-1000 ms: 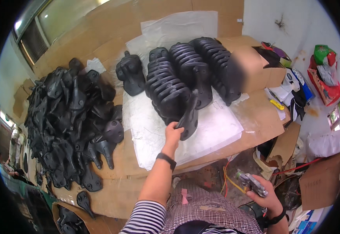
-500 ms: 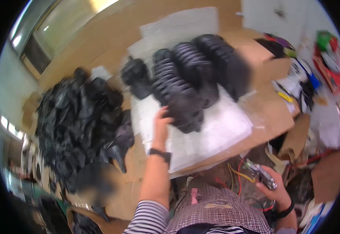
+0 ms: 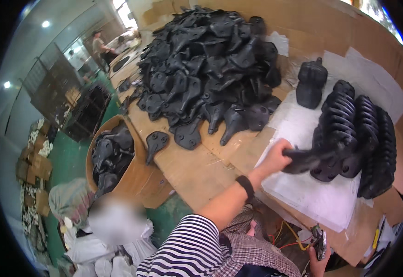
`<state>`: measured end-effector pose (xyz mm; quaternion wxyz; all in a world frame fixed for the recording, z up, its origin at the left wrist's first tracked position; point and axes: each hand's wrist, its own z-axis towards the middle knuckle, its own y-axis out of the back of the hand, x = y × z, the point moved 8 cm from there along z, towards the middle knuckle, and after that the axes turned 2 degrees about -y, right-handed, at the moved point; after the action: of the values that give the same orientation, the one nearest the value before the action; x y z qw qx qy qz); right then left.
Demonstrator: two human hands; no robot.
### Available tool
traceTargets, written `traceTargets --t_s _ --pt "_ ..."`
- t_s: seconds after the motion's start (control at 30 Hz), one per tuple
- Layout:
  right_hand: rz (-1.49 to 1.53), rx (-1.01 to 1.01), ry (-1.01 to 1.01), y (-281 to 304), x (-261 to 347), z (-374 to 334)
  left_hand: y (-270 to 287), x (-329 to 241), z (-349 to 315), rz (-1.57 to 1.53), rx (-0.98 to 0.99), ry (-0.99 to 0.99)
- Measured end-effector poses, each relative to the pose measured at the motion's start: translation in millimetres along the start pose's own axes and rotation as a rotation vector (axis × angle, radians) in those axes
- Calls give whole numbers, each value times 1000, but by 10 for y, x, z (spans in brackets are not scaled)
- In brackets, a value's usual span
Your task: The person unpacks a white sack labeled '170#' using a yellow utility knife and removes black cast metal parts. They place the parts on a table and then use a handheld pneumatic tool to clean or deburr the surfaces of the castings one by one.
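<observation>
My left hand is closed round the narrow end of a black moulded plastic part. The part reaches over the front of a row of nested black parts, and whether it touches them is hard to tell. Two similar rows lie to the right, and a shorter stack stands apart behind them, on white sheeting. Low at the table's front edge, my right hand grips a silver metal hand tool, whose exact kind I cannot make out.
A big heap of loose black parts covers the table's far left. Left of the cardboard-covered table stands a carton holding more parts. White sacks lie on the green floor. Another person stands far off.
The view has swung left, bringing the heap, carton and floor further in. My left hand, earlier at the front of a row, now grips a part's narrow end. My right hand keeps the tool.
</observation>
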<state>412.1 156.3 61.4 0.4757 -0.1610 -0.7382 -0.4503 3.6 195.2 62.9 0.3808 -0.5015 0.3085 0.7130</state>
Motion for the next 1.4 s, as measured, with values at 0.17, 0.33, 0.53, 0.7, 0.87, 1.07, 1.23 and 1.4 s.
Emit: traceTargets --t_s 0.17,0.33,0.53,0.7,0.87,1.07,1.23,1.4 --pt "279 -12 -72 -84 82 228 1568 -449 625 -124 -589 79" --pt "186 37 97 -59 326 361 2579 -1217 979 246 -711 -154" --pt "184 -117 34 426 533 -76 1763 -410 1017 0 -423 177" --pt "92 -244 -20 741 534 -349 473 791 940 -42 -147 453" --pt "406 -518 76 1019 912 -689 -1032 1359 921 87 226 444" --pt "258 -364 -78 859 592 -750 -1929 1294 571 194 240 452" --pt "231 -362 -111 774 388 -580 -1926 551 593 -259 265 410" --pt "350 -494 187 1079 891 -517 -926 37 1197 -725 154 299"
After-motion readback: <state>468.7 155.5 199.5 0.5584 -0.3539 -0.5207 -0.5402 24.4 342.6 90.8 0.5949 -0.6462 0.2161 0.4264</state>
